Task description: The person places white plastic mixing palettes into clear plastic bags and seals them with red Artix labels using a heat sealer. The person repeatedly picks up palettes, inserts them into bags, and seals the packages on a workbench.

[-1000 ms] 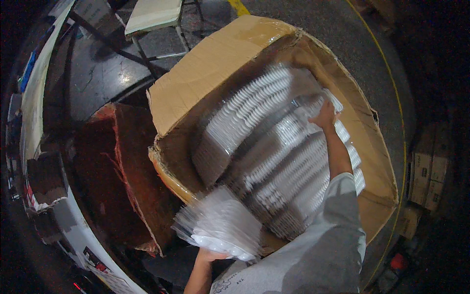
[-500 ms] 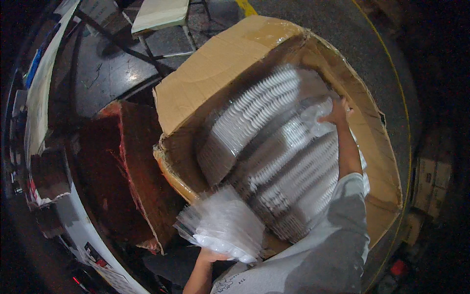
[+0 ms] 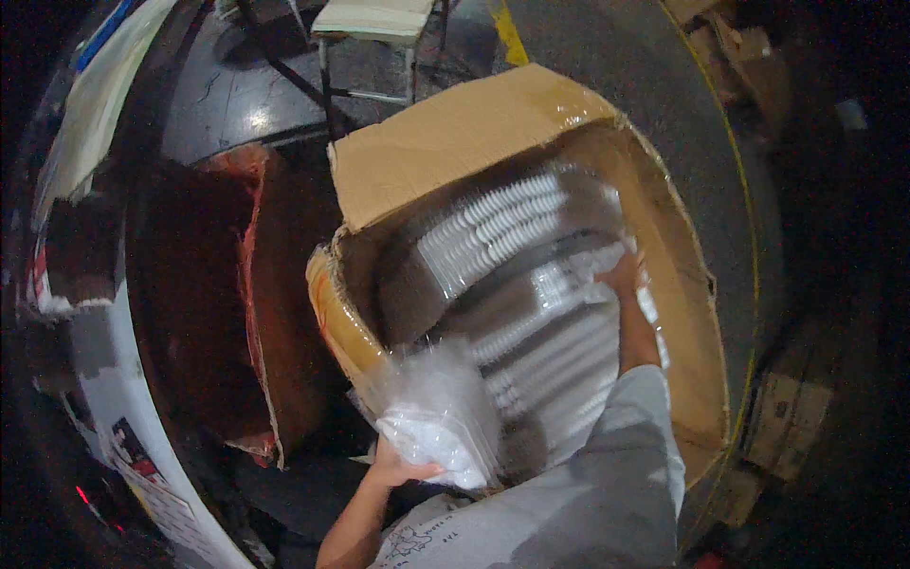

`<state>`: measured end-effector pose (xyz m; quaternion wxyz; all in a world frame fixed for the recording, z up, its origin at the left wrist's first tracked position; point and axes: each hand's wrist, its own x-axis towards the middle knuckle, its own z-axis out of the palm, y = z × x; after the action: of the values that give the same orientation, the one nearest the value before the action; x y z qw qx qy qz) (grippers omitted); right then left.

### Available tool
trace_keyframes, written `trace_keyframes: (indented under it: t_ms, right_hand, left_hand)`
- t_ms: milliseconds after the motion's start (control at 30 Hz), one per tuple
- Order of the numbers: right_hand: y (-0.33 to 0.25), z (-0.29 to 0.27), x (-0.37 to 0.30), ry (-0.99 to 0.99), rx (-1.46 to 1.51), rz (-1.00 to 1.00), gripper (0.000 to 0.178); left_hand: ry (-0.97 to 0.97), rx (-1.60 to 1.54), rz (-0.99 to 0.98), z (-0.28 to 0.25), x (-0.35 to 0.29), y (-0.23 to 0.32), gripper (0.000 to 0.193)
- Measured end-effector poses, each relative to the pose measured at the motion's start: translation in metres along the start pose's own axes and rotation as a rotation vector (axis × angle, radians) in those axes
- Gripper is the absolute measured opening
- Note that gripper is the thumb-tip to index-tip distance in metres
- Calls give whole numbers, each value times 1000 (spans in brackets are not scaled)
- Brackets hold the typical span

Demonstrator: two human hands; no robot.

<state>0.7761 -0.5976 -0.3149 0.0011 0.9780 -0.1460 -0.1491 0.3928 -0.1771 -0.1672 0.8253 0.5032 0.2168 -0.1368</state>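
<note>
My left hand holds a bundle of clear plastic trays with rounded white-looking bumps, near the box's front left side. Its thumb lies across the bundle's lower edge. Inside a large cardboard box, nested rows of the same trays stand side by side. My right hand reaches into the box and grips the far right end of a middle row, its thumb on the plastic. Part of its fingers is hidden and slightly blurred.
An empty-looking dark carton with a reddish edge stands left of the box. Beyond it are a stool and a dark shiny surface. Brown cartons sit at the right, past a yellow floor line.
The view has shifted, so the box sits lower in the picture. My right hand has closed more around the row's end. My left hand still holds its bundle, now tilted more upright.
</note>
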Motion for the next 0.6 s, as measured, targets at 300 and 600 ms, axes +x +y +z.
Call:
trace_keyframes:
  t_ms: [300,600]
  right_hand:
    - [24,-105,-168,367,-39,-69,106]
    - [-127,-153,-333,-645,1222,-385,77]
  left_hand:
    - [-29,-131,76,20,13,41,74]
    - [281,-202,398,-79,-155,13,84]
